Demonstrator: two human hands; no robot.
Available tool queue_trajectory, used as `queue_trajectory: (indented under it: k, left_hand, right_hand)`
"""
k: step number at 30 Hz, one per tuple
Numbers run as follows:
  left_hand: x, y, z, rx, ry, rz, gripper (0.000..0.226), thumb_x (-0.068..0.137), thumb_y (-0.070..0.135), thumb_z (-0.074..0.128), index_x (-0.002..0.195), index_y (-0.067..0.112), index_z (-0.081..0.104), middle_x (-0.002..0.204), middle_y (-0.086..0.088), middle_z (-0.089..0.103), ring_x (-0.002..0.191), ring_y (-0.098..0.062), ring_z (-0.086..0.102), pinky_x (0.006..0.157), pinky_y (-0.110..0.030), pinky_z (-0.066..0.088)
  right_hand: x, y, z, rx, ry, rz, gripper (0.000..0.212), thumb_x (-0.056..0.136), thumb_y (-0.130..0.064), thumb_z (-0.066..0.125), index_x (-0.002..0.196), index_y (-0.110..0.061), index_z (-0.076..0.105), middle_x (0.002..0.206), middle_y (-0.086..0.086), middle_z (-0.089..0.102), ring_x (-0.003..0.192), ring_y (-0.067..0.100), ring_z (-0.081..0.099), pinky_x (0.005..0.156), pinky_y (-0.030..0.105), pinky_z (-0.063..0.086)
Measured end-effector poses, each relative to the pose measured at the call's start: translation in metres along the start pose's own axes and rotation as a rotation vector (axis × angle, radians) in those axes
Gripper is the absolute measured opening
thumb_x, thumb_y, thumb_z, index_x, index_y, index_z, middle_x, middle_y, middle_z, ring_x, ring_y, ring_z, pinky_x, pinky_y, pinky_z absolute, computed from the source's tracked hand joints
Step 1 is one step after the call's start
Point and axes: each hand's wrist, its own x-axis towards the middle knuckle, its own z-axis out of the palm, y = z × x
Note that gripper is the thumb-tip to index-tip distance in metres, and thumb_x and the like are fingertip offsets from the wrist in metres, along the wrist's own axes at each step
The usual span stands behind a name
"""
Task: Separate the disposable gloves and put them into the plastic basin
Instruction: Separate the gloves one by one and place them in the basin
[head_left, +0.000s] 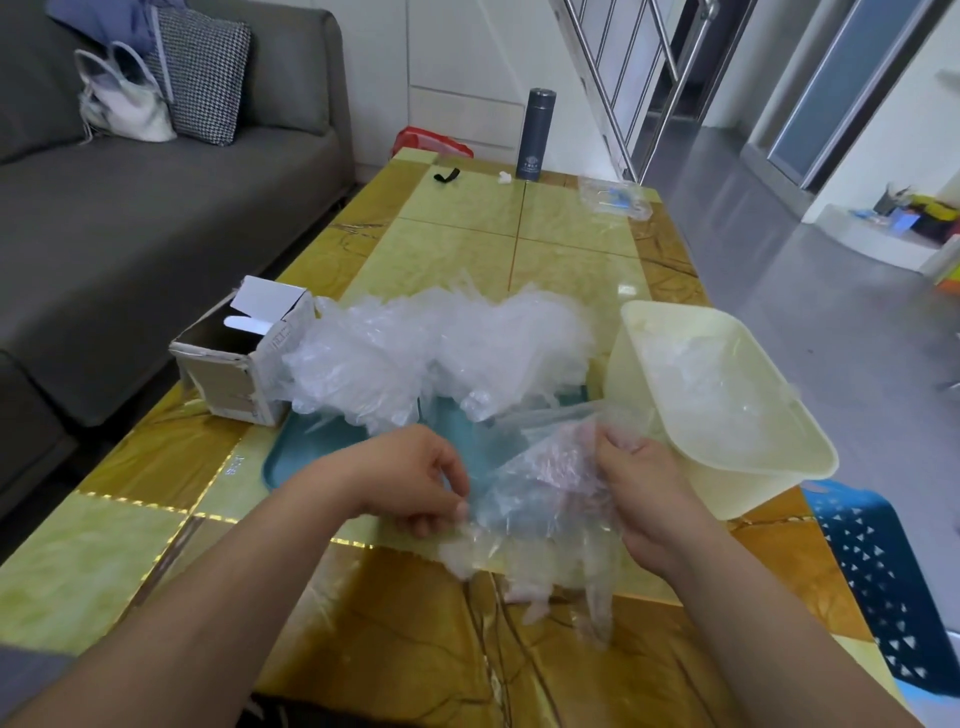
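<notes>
- While both hands grip it, a small bunch of clear disposable gloves (545, 499) hangs just above the near part of the table (457, 234), its loose fingers trailing down toward the tabletop.
- The left hand (415, 483) has its fingers curled and pinches the bunch's left edge between thumb and fingertips.
- The right hand (639, 488) is curled round the bunch's right side, with the thin film gathered against its fingers.
- Just beyond the hands, a large crumpled pile of gloves (441, 353) lies across a teal tray (311, 447), covering the tray's far half.
- The plastic basin (753, 467), pale yellow and rectangular, sits at the table's right edge, just beside the right hand; a few clear gloves (711, 374) lie inside it.
- A worn cardboard box (244, 358) with its flaps open stands to the left, touching the pile.
- At the table's far end stand a dark grey flask (536, 135), a small black item (447, 175) and a clear bag with something blue inside (615, 197).
- A grey sofa (156, 208) runs along the left, carrying a white handbag (124, 104) and a checked cushion (202, 73).
- A blue perforated stool (872, 571) stands on the floor at the right, beside the table.
</notes>
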Motion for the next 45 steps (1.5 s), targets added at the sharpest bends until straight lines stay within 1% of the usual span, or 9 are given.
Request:
queue_trajectory:
  k: [6,10,15,19,27,31,38,43,45]
  left_hand:
    - [-0.002,0.011,-0.008,-0.093,0.412,0.16,0.028,0.08,0.051,0.082,0.092,0.027,0.075,0.079,0.001,0.074,0.074,-0.016,0.074,0.065,-0.032,0.062]
    - [-0.007,0.028,0.012,-0.025,0.216,0.288,0.088,0.058,0.072,0.086,0.136,0.049,0.053,0.122,0.026,0.061,0.107,0.005,0.062,0.086,-0.021,0.054]
    - [0.01,0.029,0.03,-0.191,0.35,0.328,0.011,0.097,0.033,0.07,0.096,0.024,0.077,0.093,0.008,0.077,0.084,-0.013,0.072,0.074,-0.031,0.056]
    - [0.006,0.026,0.016,-0.534,0.214,0.224,0.017,0.101,0.025,0.067,0.098,0.014,0.078,0.096,-0.007,0.077,0.077,-0.023,0.075,0.058,-0.028,0.05]
    - [0.007,0.003,-0.003,-0.615,-0.007,0.108,0.093,0.065,0.04,0.095,0.147,0.022,0.055,0.136,-0.005,0.067,0.116,-0.017,0.071,0.107,-0.041,0.052]
    - [0.003,0.012,0.003,-0.748,-0.079,0.182,0.048,0.082,0.017,0.082,0.126,0.003,0.07,0.114,-0.013,0.076,0.1,-0.019,0.072,0.091,-0.03,0.059]
    - [-0.002,0.013,-0.006,-0.865,0.027,0.098,0.016,0.091,0.019,0.075,0.103,0.009,0.079,0.093,-0.004,0.078,0.072,-0.01,0.073,0.059,-0.022,0.058]
    - [-0.001,0.005,-0.012,-0.901,0.025,0.027,0.04,0.083,0.045,0.082,0.115,0.02,0.08,0.122,-0.003,0.074,0.124,-0.024,0.062,0.11,-0.045,0.047]
    - [-0.002,0.007,-0.012,-0.916,-0.002,-0.015,0.043,0.09,0.052,0.072,0.119,0.02,0.076,0.12,0.002,0.075,0.115,-0.02,0.066,0.099,-0.042,0.051]
  right_hand:
    - [-0.004,-0.005,0.005,0.012,-0.075,0.065,0.028,0.103,-0.028,0.061,0.099,-0.006,0.077,0.087,0.013,0.079,0.075,0.023,0.077,0.062,0.03,0.058]
    - [-0.005,-0.005,0.007,0.019,-0.07,0.083,0.028,0.1,-0.026,0.065,0.109,-0.002,0.076,0.101,0.02,0.078,0.089,0.031,0.076,0.077,0.039,0.06]
    - [-0.009,-0.006,0.007,0.092,-0.209,0.1,0.027,0.099,-0.021,0.064,0.111,-0.001,0.077,0.109,0.024,0.076,0.096,0.035,0.074,0.086,0.042,0.06]
    - [-0.009,-0.005,0.005,0.089,-0.264,0.055,0.025,0.097,-0.019,0.067,0.114,-0.003,0.077,0.115,0.026,0.073,0.096,0.033,0.071,0.091,0.046,0.058]
    - [-0.017,-0.017,-0.001,0.193,-0.451,0.081,0.029,0.093,-0.012,0.068,0.12,-0.004,0.074,0.117,0.026,0.071,0.102,0.036,0.071,0.092,0.05,0.057]
    - [-0.022,-0.022,0.002,0.278,-0.451,0.173,0.036,0.086,-0.008,0.067,0.12,0.001,0.073,0.113,0.023,0.072,0.096,0.031,0.073,0.083,0.043,0.061]
    - [-0.019,-0.02,0.013,0.358,-0.366,0.281,0.051,0.105,-0.039,0.049,0.131,0.0,0.067,0.132,0.023,0.067,0.126,0.035,0.064,0.112,0.048,0.045]
    - [-0.015,-0.007,0.01,0.142,-0.401,0.203,0.039,0.095,-0.03,0.072,0.111,0.006,0.07,0.101,0.024,0.072,0.089,0.032,0.071,0.084,0.043,0.06]
    - [-0.014,-0.002,0.009,0.105,-0.381,0.183,0.03,0.089,-0.018,0.076,0.103,0.008,0.071,0.087,0.02,0.072,0.073,0.025,0.07,0.067,0.034,0.059]
